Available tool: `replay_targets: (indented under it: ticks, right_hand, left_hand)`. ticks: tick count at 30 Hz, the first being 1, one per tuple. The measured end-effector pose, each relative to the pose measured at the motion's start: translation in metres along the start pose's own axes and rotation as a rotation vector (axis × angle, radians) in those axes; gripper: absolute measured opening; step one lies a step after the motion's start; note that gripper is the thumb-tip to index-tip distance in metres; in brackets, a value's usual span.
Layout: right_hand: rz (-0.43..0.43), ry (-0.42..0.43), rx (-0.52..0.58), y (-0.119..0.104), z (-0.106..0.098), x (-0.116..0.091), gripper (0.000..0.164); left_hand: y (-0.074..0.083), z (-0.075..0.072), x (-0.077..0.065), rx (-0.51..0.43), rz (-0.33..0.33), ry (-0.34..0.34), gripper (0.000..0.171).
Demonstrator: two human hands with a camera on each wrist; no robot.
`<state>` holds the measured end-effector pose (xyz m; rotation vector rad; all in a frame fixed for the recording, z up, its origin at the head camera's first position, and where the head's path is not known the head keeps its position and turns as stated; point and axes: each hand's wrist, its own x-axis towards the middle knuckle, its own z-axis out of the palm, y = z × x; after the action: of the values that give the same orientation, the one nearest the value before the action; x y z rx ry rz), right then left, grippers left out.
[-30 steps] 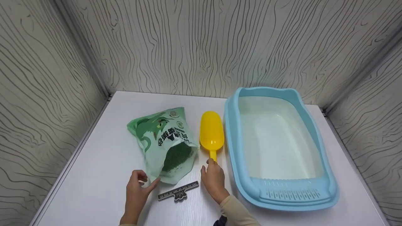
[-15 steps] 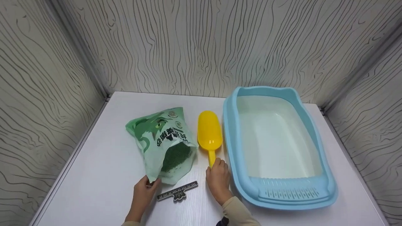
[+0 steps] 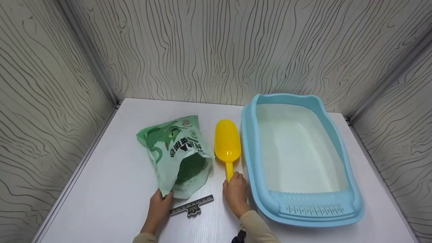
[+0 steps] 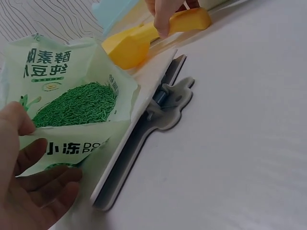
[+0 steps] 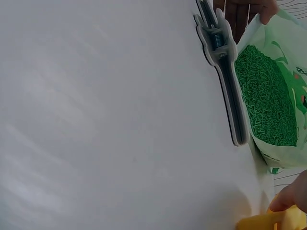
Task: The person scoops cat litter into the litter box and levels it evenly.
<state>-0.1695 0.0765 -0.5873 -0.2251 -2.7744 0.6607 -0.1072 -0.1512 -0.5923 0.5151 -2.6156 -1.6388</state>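
A pale green bag of green pellets [image 4: 79, 108] lies on the table with its mouth open toward me. My left hand [image 3: 159, 207] pinches the near left edge of the bag [image 3: 165, 168], thumb on one side and fingers on the other. The yellow scoop [image 3: 227, 140] lies flat to the right of the bag, its bowl pointing away. My right hand [image 3: 235, 192] grips the end of its handle, also seen in the left wrist view. A long dark clip [image 3: 191, 205] rests on the table between my hands.
A large light blue litter tray [image 3: 251, 162] stands to the right, close to the scoop and the right hand. Its near end has a slotted ledge [image 3: 315, 207]. Wood-patterned walls [image 3: 216, 50] enclose the white table [image 3: 101, 189] at the back and sides.
My left hand has moved from beside the bag's edge to pinching it. My right hand has slid back toward the end of the scoop's handle. Bag, scoop and clip lie as before.
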Motion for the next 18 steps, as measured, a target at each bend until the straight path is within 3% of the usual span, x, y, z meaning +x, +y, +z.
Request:
replay_targets:
  ticks: [3, 9, 18]
  right_hand:
    - [-0.001, 0.017, 0.022, 0.0023, 0.0029, 0.0006, 0.029]
    - [0.034, -0.005, 0.080, 0.0038, 0.0053, -0.0001, 0.027]
    - [0.090, -0.017, 0.165, 0.0023, 0.0029, 0.0003, 0.024]
  left_hand:
    - [-0.0009, 0.0018, 0.0008, -0.022, -0.017, -0.020, 0.036]
    - [-0.0035, 0.0032, 0.0005, -0.045, 0.027, -0.007, 0.036]
    - [-0.0036, 0.0034, 0.0079, -0.088, -0.027, -0.031, 0.047]
